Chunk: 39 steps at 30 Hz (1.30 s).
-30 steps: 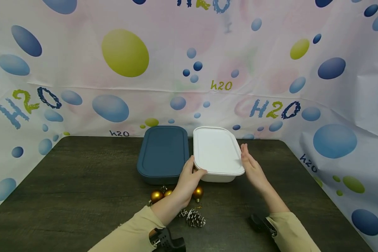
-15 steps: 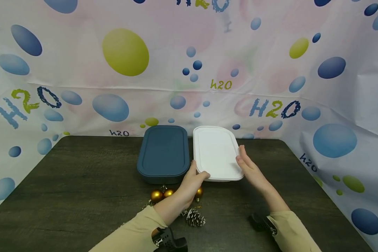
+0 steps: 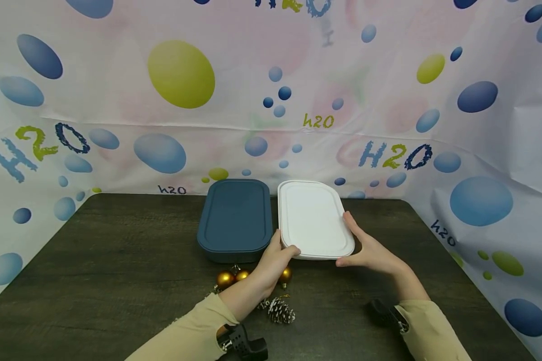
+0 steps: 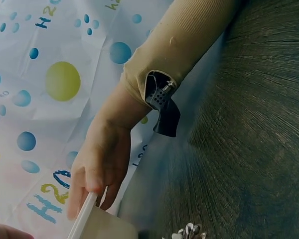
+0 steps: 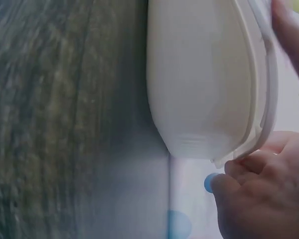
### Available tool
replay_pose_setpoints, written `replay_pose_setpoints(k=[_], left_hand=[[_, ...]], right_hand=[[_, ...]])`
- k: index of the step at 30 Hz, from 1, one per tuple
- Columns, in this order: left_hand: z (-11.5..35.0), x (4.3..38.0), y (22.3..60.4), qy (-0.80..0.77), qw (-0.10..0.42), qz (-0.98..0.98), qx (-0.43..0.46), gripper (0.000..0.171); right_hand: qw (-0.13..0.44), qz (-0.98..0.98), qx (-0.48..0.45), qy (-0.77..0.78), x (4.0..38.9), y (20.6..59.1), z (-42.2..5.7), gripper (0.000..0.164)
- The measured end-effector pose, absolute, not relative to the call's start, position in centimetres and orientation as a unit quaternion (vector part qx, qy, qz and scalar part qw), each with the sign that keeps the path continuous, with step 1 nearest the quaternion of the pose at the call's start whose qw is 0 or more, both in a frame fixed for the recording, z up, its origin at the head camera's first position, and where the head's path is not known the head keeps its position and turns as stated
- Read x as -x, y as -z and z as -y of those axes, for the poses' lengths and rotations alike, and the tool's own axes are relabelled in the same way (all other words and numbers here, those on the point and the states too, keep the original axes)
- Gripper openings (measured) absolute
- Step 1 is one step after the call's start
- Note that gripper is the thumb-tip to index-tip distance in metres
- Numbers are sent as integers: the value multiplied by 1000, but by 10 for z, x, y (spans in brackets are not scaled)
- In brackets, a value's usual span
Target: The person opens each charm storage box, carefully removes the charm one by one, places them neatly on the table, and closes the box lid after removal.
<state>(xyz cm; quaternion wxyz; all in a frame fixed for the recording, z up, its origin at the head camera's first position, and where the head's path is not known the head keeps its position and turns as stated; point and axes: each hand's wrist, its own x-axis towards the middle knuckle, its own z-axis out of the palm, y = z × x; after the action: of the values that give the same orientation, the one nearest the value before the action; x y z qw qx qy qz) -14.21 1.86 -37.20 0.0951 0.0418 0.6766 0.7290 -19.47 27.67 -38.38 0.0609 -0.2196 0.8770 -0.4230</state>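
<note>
A white lidded food container stands at the back middle of the table; its lid (image 3: pixel 315 220) faces up and its cream body (image 5: pixel 202 74) shows in the right wrist view. My left hand (image 3: pixel 267 268) holds the lid's front-left corner, thumb on the front edge, fingers along the left side. At the opposite front corner my right hand (image 3: pixel 377 255) pinches the rim, thumb in front and fingers by the right side. The left wrist view shows this right hand (image 4: pixel 99 159) on the rim. What the container holds is hidden.
A dark blue lidded container (image 3: pixel 236 218) stands close on the left. Golden baubles (image 3: pixel 226 280) and a frosted pine cone (image 3: pixel 281 311) lie in front, partly behind my left forearm. A patterned sheet (image 3: pixel 271 100) hangs behind the dark table (image 3: pixel 117 281).
The lid's front edge appears lower, and the front wall beneath it is nearly hidden. My right hand has gone from straight fingers along the side to thumb and fingers round the front-right corner.
</note>
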Motion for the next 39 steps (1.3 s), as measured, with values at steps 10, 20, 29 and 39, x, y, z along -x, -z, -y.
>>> replay_pose_setpoints(k=[10,20,29,39], left_hand=[[-18,143,372,-735,93,-670,-49,76],[-16,143,372,-740,100,-662,-63,86],[-15,143,373,-727,109,-676,-53,87],[-14,141,372,-717,113,-686,-50,86]], right_hand=[[35,-888,214,407,195,384,-272,112],[19,-885,223,408,194,384,-271,100],[0,-890,218,400,192,383,-270,80],[-6,-903,207,376,192,383,-272,79]])
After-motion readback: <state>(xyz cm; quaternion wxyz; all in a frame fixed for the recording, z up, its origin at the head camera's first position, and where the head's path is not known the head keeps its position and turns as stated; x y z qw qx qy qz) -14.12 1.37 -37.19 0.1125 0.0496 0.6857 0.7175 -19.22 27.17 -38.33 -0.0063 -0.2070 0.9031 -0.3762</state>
